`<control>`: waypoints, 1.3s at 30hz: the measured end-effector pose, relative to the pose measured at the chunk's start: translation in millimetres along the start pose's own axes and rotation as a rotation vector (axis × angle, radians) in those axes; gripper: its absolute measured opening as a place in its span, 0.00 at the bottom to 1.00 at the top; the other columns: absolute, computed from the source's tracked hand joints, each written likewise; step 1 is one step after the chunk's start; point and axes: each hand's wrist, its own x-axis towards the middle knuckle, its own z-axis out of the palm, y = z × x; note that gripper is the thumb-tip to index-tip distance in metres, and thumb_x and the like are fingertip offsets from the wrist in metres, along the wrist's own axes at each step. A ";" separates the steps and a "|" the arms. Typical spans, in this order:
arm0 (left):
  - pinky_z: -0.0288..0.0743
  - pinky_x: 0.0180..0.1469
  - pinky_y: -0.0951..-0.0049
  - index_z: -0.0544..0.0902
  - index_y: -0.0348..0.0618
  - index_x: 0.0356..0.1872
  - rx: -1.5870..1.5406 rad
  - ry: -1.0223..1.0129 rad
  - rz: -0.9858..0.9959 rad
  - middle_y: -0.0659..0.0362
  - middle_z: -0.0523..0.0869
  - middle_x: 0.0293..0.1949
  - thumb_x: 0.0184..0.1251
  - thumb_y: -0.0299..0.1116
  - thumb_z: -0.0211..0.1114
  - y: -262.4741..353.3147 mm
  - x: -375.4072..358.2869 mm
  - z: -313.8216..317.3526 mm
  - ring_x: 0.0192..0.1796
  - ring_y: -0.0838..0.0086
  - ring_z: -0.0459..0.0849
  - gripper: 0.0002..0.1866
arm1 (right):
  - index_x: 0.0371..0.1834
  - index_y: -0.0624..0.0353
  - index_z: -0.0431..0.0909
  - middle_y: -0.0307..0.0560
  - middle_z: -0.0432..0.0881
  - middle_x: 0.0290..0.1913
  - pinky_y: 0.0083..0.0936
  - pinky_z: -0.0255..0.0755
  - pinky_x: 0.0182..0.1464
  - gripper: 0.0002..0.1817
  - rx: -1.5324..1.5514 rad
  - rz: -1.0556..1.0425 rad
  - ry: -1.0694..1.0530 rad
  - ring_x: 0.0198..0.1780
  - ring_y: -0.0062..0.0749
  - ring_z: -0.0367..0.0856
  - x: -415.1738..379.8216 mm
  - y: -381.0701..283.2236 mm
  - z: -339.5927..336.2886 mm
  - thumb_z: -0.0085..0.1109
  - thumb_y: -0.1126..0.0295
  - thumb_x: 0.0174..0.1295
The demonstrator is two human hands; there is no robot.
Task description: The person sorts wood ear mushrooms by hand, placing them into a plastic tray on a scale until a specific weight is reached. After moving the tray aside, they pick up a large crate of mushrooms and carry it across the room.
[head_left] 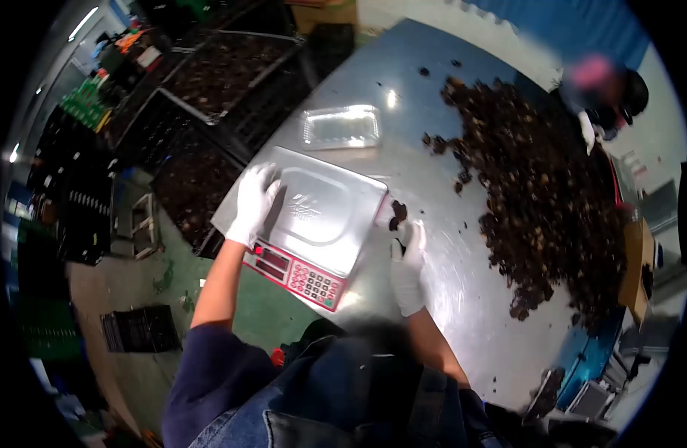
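My left hand (257,200), in a white glove, lies along the left edge of a digital scale's metal pan (321,205), its fingers stretched out. A red-and-white keypad panel (295,276) with displays faces me below the pan. On the scale's right side is my right hand (408,265), also gloved in white, thumb and fingers apart. Right at its fingertips is a dark brown, irregular piece (398,213), beside the scale's right edge. Beyond the scale a clear plastic tray (340,127) rests on the metal table (452,299).
A large heap of dark brown pieces (538,194) spreads over the table's right side. Black crates (201,116) with similar contents stand at the left. Another person (601,93) with a white glove is at the far right. A cardboard box (637,261) sits by the right edge.
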 end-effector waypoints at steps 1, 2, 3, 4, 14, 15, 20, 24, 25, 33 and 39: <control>0.72 0.62 0.60 0.82 0.35 0.53 -0.033 0.059 -0.088 0.45 0.82 0.53 0.61 0.32 0.69 -19.9 -20.7 -4.2 0.58 0.51 0.79 0.20 | 0.70 0.67 0.61 0.61 0.65 0.70 0.34 0.65 0.67 0.30 0.023 -0.036 -0.013 0.68 0.47 0.70 1.6 -2.4 1.7 0.57 0.76 0.65; 0.71 0.63 0.60 0.80 0.33 0.55 -0.012 0.120 -0.226 0.43 0.82 0.54 0.63 0.35 0.68 -49.0 -44.9 0.9 0.59 0.50 0.78 0.22 | 0.70 0.67 0.61 0.57 0.66 0.69 0.31 0.65 0.67 0.27 0.243 0.083 -0.124 0.67 0.42 0.70 1.5 -6.0 3.0 0.54 0.76 0.69; 0.70 0.65 0.61 0.78 0.31 0.57 0.002 0.177 -0.362 0.41 0.81 0.56 0.65 0.38 0.68 -69.0 -67.8 2.4 0.60 0.49 0.78 0.25 | 0.70 0.67 0.62 0.53 0.68 0.69 0.29 0.65 0.67 0.24 0.454 0.212 -0.243 0.66 0.37 0.71 -2.8 -8.1 6.8 0.51 0.76 0.72; 0.71 0.65 0.60 0.75 0.28 0.61 0.006 0.161 -0.542 0.37 0.81 0.55 0.67 0.44 0.65 -68.4 -84.8 -5.2 0.59 0.48 0.79 0.30 | 0.74 0.67 0.55 0.53 0.64 0.71 0.30 0.56 0.72 0.29 0.470 0.135 -0.240 0.71 0.35 0.63 -12.1 2.2 23.9 0.47 0.64 0.76; 0.80 0.45 0.61 0.86 0.36 0.47 -0.327 0.421 -1.000 0.46 0.88 0.32 0.65 0.57 0.62 -60.5 -139.7 42.8 0.38 0.55 0.87 0.30 | 0.70 0.61 0.62 0.52 0.73 0.63 0.38 0.65 0.67 0.32 1.255 0.855 -0.401 0.64 0.40 0.72 -39.6 -53.8 68.0 0.40 0.46 0.75; 0.80 0.44 0.62 0.86 0.36 0.45 -0.245 0.465 -0.943 0.46 0.88 0.33 0.65 0.58 0.63 -66.5 -139.2 55.8 0.38 0.56 0.87 0.30 | 0.70 0.60 0.63 0.51 0.73 0.65 0.39 0.65 0.66 0.34 1.329 0.852 -0.445 0.65 0.42 0.71 -41.8 -41.7 72.9 0.41 0.44 0.74; 0.79 0.44 0.59 0.84 0.35 0.42 -0.926 0.158 -0.942 0.47 0.87 0.32 0.64 0.59 0.63 -34.7 -82.0 29.8 0.39 0.57 0.87 0.30 | 0.73 0.58 0.61 0.49 0.71 0.66 0.41 0.71 0.64 0.40 0.989 0.876 -0.031 0.61 0.41 0.75 10.6 -82.3 68.0 0.59 0.43 0.65; 0.71 0.60 0.53 0.75 0.31 0.55 -0.515 -0.147 -0.855 0.39 0.80 0.53 0.62 0.64 0.62 -40.9 -18.5 69.6 0.57 0.48 0.78 0.40 | 0.75 0.60 0.55 0.55 0.63 0.70 0.43 0.67 0.68 0.49 0.827 0.777 0.034 0.65 0.44 0.70 69.5 -64.8 71.6 0.61 0.37 0.60; 0.68 0.64 0.52 0.73 0.30 0.58 -0.655 -0.263 -0.803 0.38 0.77 0.57 0.62 0.65 0.61 -41.5 0.3 65.8 0.62 0.46 0.75 0.42 | 0.76 0.60 0.51 0.59 0.57 0.73 0.44 0.65 0.69 0.52 0.814 0.741 -0.018 0.68 0.47 0.67 86.8 -58.6 68.8 0.59 0.35 0.59; 0.54 0.76 0.57 0.58 0.33 0.74 -0.787 -0.379 -0.566 0.39 0.60 0.73 0.68 0.56 0.61 -39.8 67.6 101.3 0.77 0.46 0.54 0.44 | 0.73 0.66 0.61 0.58 0.67 0.70 0.39 0.64 0.71 0.39 0.591 0.537 0.057 0.68 0.47 0.68 237.4 93.4 38.7 0.44 0.42 0.73; 0.73 0.61 0.68 0.82 0.41 0.55 -1.074 -0.075 -0.267 0.51 0.83 0.54 0.71 0.36 0.61 -110.5 -74.6 15.1 0.58 0.65 0.80 0.16 | 0.74 0.60 0.58 0.53 0.60 0.75 0.40 0.61 0.74 0.27 0.059 0.098 0.132 0.73 0.43 0.64 149.6 -75.4 96.3 0.40 0.57 0.78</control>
